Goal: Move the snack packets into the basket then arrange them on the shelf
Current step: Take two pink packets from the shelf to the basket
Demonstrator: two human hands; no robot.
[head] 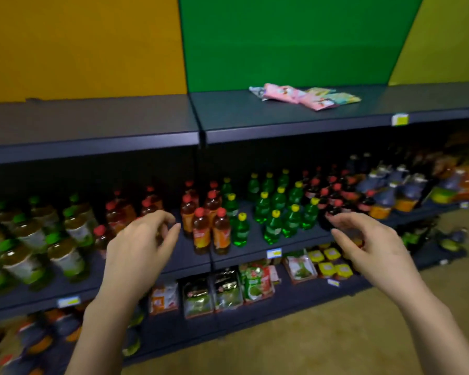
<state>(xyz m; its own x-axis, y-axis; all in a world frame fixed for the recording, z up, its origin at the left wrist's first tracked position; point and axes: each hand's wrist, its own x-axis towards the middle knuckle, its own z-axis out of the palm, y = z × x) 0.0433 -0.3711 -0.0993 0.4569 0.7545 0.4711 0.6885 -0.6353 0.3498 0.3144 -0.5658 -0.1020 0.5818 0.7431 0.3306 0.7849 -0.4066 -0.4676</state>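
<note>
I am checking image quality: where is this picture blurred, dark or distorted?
Head view: the top shelf bows from the wide-angle lens; the snack packets on it are soft but recognisable; deep shadow lies under it; the green-capped bottles at far left blur.

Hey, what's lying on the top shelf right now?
A small overlapping pile of snack packets lies flat on the top shelf, in front of the green panel: pink ones, with yellow-green ones at the right. Their overlap hides the exact count and anything beneath them.
</note>
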